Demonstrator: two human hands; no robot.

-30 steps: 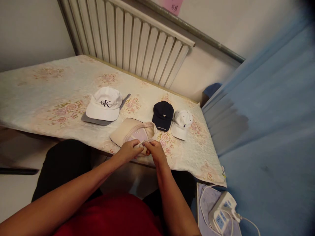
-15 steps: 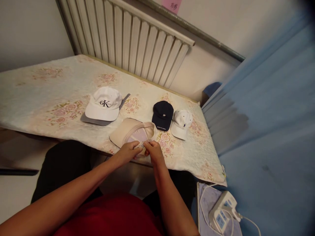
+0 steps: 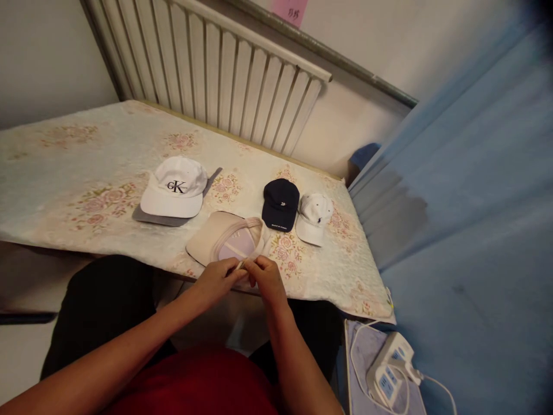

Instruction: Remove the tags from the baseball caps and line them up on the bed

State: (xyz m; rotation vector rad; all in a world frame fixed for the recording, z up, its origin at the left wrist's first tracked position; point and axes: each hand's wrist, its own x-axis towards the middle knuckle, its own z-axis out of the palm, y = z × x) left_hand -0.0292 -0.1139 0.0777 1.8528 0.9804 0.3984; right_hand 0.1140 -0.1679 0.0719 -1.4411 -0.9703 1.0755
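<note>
A beige cap (image 3: 216, 239) lies upside down at the near edge of the table, its pale lining facing up. My left hand (image 3: 219, 280) and my right hand (image 3: 268, 279) meet at the cap's back, both pinching its thin strap (image 3: 240, 264) between fingertips. Beyond it, a white cap (image 3: 176, 188) with black letters rests on top of a grey cap (image 3: 151, 216). To the right sit a navy cap (image 3: 280, 203) and a small white cap (image 3: 314, 218), side by side.
The table wears a pale floral cloth (image 3: 86, 173). A white radiator (image 3: 216, 69) stands against the wall behind it. A blue curtain (image 3: 466, 202) hangs on the right. A white power strip (image 3: 389, 374) with a cable lies low at the right.
Both hands have stayed on the cap's back strap, fingers shifting slightly along it. The view has tilted a little, so everything sits lower and further left.
</note>
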